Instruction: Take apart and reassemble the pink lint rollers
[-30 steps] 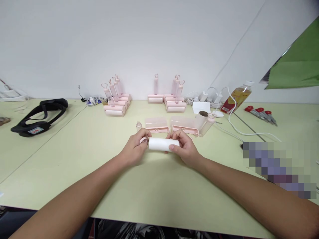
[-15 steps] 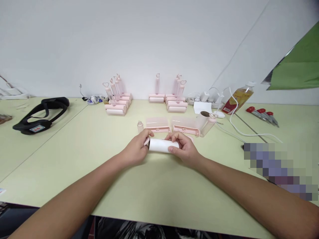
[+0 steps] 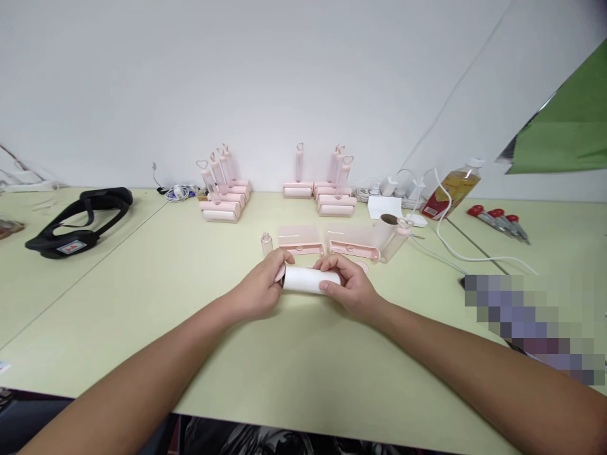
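Observation:
A white sticky-paper roll (image 3: 306, 279) lies level between my hands, above the near half of the table. My right hand (image 3: 353, 285) is closed round its right end, thumb in front and fingers behind. Between the fingers of my left hand (image 3: 262, 284) is a pink round end cap (image 3: 280, 273), held at the roll's left end, where the dark core shows. Just beyond are two pink lint roller cases with clear covers, a left case (image 3: 300, 240) and a right case (image 3: 351, 243). A small clear handle piece (image 3: 267, 243) stands beyond my left hand.
Several assembled pink lint rollers (image 3: 220, 208) stand at the back. Right of the cases are another roll (image 3: 385, 229) and a clear heart-topped handle (image 3: 396, 241). A drink bottle (image 3: 453, 188), white cable (image 3: 469, 256) and red-capped tubes (image 3: 497, 220) lie right; a black headset (image 3: 80, 221) lies left.
The pink cap in my left hand sits slightly closer against the roll's left end and faces it more. The whole view has shifted down slightly; my right hand keeps its grip.

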